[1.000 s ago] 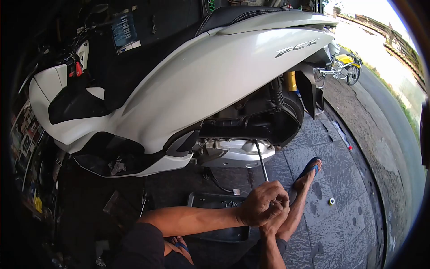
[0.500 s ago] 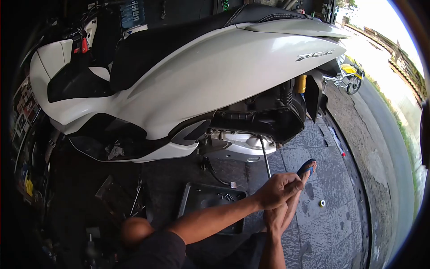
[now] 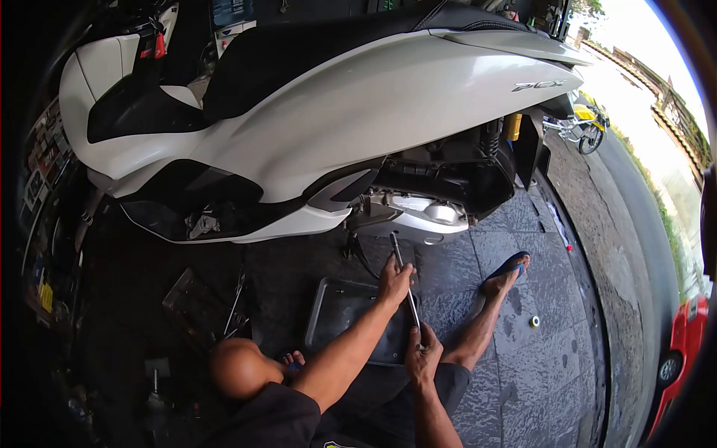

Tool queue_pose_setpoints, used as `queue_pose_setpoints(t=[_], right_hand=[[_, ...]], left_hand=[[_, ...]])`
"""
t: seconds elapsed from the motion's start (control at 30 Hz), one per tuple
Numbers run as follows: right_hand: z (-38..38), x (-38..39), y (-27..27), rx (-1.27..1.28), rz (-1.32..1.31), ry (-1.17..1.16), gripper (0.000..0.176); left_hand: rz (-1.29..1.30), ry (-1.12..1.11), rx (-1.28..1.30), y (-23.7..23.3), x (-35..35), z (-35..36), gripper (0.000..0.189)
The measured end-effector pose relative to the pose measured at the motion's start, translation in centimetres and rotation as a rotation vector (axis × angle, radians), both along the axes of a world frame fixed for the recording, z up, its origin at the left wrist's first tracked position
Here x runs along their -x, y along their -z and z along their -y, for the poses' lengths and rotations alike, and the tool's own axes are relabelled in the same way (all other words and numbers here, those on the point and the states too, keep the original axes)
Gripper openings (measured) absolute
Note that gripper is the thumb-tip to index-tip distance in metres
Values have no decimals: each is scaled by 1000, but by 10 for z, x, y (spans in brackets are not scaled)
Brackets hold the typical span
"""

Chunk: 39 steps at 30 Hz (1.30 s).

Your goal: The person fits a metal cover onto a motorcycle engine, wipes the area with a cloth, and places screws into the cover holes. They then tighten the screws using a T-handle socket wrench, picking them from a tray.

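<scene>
A long metal wrench point(image 3: 410, 298) slants up toward the silver engine cover point(image 3: 418, 214) of a white scooter point(image 3: 314, 127). My left hand point(image 3: 394, 281) is closed round the tool's shaft near its upper part. Lower down, my right hand point(image 3: 423, 354) is closed round the handle end. The tool's tip is by the lower edge of the cover; whether it touches a bolt cannot be made out. Below the scooter lies a black tray point(image 3: 321, 317), partly hidden behind my left arm.
Tools point(image 3: 235, 302) lie on the dark floor at the left. My sandalled foot point(image 3: 510, 272) rests on the tiles, with a small white ring-shaped roll point(image 3: 535, 322) to its right. A yellow motorcycle point(image 3: 588, 125) and a red car point(image 3: 681, 351) are outside.
Both hands have moved left and apart along the tool, whose tip has shifted from the cover's right part toward its lower left edge. The view has shifted, and a red car has appeared.
</scene>
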State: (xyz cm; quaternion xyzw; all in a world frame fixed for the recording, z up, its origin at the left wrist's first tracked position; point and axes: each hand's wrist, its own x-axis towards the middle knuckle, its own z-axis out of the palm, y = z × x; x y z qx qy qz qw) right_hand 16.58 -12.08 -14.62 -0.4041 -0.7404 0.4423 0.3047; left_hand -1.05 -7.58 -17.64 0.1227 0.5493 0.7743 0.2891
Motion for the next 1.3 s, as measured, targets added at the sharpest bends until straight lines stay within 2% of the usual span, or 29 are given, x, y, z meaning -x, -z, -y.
queue_pose_setpoints(t=[0.07, 0.17, 0.27, 0.43, 0.5, 0.53, 0.57, 0.63, 0.67, 0.7, 0.73, 0.77, 0.83, 0.9, 0.93, 0.97, 1.0, 1.03, 1.1, 1.23, 1.3], right_hand=[[-1, 8, 8, -26, -13, 26, 28], [-2, 16, 10, -46, -3, 48, 30], [-1, 22, 14, -61, -6, 60, 30], [0, 42, 5, -47, -33, 28, 29], [1, 49, 19, -211, 153, 22, 29], [5, 50, 26, -380, 214, 5, 28], [6, 53, 32, -383, 207, -6, 28], [14, 59, 36, -16, -93, 33, 29], [9, 60, 57, 231, -203, 81, 32], [9, 59, 55, 240, -204, 82, 32], [7, 59, 53, 288, -216, 110, 34], [6, 59, 50, 336, -232, 139, 36], [9, 59, 40, 377, -245, 152, 37], [12, 61, 30, 412, -337, 148, 37], [13, 64, 25, 382, -388, 115, 35], [16, 59, 17, 371, -266, 109, 34], [16, 61, 26, 343, -273, 84, 34], [15, 63, 35, 316, -280, 59, 33], [14, 64, 52, 281, -293, 25, 33], [11, 56, 75, 259, -304, -20, 32], [8, 53, 80, 225, -322, -42, 31]], left_hand=[[5, 65, -11, -3, 9, -1, 26], [7, 87, 46, -2, 15, -3, 23], [-40, 105, 56, 3, 19, -5, 22], [25, 174, 20, 9, 24, 3, 23], [43, 196, -9, 9, 25, 8, 23], [109, 202, -13, 7, 23, 13, 27], [172, 209, -15, 4, 24, 18, 30], [185, 238, 9, 16, 34, 25, 37], [81, 254, 137, 22, 39, 28, 40], [-22, 272, 266, 19, 39, 32, 43], [-309, 57, 417, 15, 35, 30, 44], [-313, 61, 424, 10, 31, 30, 44], [-403, 43, -3, -55, 10, 45, 55], [-298, 430, -258, -91, -11, 53, 69], [-306, 430, -259, -103, -23, 54, 69], [-404, 511, -280, -110, -36, 54, 73], [-499, 589, -299, -117, -47, 55, 77], [-497, 575, -302, -125, -54, 55, 77], [-860, 477, -89, -138, -60, 58, 79], [-836, 445, -108, -136, -64, 50, 74], [-799, 500, -102, -135, -60, 51, 69]])
